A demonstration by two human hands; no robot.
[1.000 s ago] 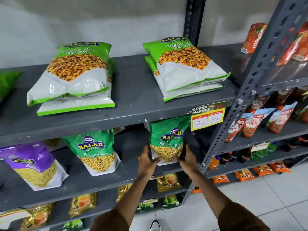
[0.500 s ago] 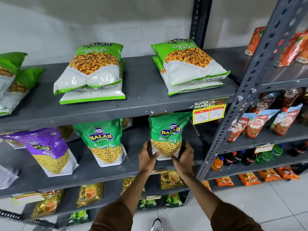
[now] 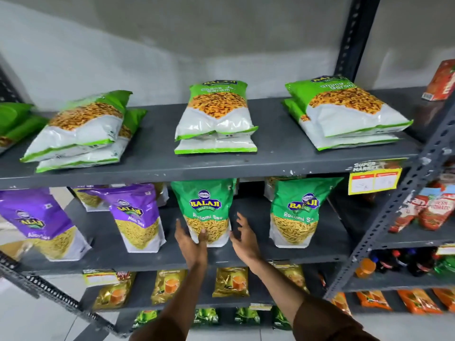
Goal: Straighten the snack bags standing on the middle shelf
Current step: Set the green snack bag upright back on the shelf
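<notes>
On the grey middle shelf (image 3: 261, 257) stand two green Ratlami Sev bags and two purple Aloo Sev bags. The middle green bag (image 3: 205, 207) is upright, and my hands are at its lower part. My left hand (image 3: 190, 243) lies along its lower left edge with the thumb on the front. My right hand (image 3: 242, 238) hovers just off its right edge, fingers spread. The right green bag (image 3: 299, 212) stands free. One purple bag (image 3: 138, 217) and the far-left purple bag (image 3: 37, 222) lean a little. More bags stand half hidden behind.
The top shelf carries flat stacks of green-and-white bags (image 3: 216, 119). A yellow price tag (image 3: 374, 179) hangs from its front edge. A perforated steel post (image 3: 394, 217) bounds the right side, with ketchup pouches (image 3: 433, 210) beyond. Yellow packs (image 3: 231, 281) fill the shelf below.
Both hands have let go of the right green bag and moved left to the middle green bag. The view has swung left, showing more purple bags.
</notes>
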